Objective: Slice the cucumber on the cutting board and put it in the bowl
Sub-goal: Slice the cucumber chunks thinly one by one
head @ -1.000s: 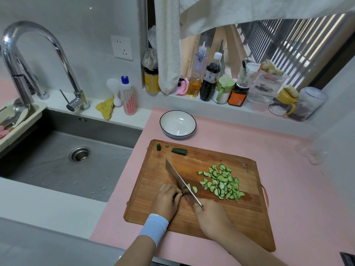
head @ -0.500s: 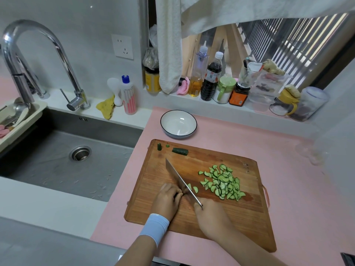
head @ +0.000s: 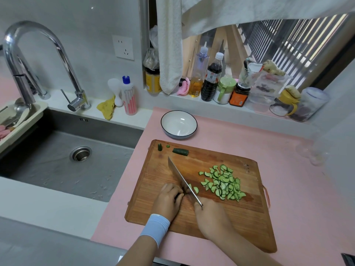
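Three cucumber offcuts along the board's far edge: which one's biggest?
The rightmost offcut, a dark green chunk lying on its side. The left stub and the middle bit are far smaller.

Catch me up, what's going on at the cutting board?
A person is mid-slice. The right hand grips the knife, blade down on the wooden cutting board. The left hand curls over the cucumber stub, mostly hidden, right against the blade. A pile of slices lies right of the blade; trimmed ends sit at the far edge. The bowl beyond the board holds nothing yet.
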The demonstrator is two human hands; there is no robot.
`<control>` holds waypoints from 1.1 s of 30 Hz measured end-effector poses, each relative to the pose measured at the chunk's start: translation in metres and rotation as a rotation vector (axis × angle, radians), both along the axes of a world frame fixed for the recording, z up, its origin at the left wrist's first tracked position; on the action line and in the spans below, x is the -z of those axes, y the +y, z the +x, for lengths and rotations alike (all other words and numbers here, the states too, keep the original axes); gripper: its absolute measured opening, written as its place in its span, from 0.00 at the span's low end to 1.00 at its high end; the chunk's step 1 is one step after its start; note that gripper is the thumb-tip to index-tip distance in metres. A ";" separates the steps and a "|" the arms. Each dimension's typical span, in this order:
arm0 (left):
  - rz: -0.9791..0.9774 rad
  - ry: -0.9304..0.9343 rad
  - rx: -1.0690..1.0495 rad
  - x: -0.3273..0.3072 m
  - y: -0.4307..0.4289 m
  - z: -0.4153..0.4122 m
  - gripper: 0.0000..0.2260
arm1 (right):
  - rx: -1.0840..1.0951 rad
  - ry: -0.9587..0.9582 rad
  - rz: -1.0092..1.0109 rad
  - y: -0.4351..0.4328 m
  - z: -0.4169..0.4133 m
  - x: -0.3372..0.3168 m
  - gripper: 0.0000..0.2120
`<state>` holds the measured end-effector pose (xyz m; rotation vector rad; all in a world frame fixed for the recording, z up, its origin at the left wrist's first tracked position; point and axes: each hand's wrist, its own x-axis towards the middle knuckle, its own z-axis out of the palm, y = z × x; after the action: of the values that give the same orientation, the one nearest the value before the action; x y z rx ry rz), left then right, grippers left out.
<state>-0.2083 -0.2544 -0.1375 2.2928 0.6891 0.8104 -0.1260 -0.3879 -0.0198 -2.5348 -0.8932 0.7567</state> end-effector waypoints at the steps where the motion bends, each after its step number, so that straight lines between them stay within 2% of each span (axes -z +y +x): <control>1: -0.001 -0.001 -0.001 0.000 0.000 0.000 0.06 | 0.001 0.003 -0.007 0.000 0.000 0.001 0.12; 17: -0.015 0.002 -0.008 0.000 0.001 0.000 0.06 | -0.039 -0.006 -0.026 -0.002 0.000 -0.001 0.12; 22: -0.016 0.008 -0.010 0.000 0.002 0.000 0.06 | -0.041 0.003 -0.033 -0.001 0.001 -0.003 0.17; 28: -0.023 0.006 -0.013 0.001 0.002 0.000 0.06 | -0.055 0.014 -0.013 -0.001 0.001 -0.002 0.11; 33: -0.026 0.006 -0.010 0.001 0.002 0.000 0.06 | -0.047 0.011 -0.022 0.000 0.002 -0.001 0.12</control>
<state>-0.2085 -0.2520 -0.1384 2.2713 0.7101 0.7943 -0.1243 -0.3883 -0.0192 -2.5341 -0.9496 0.7982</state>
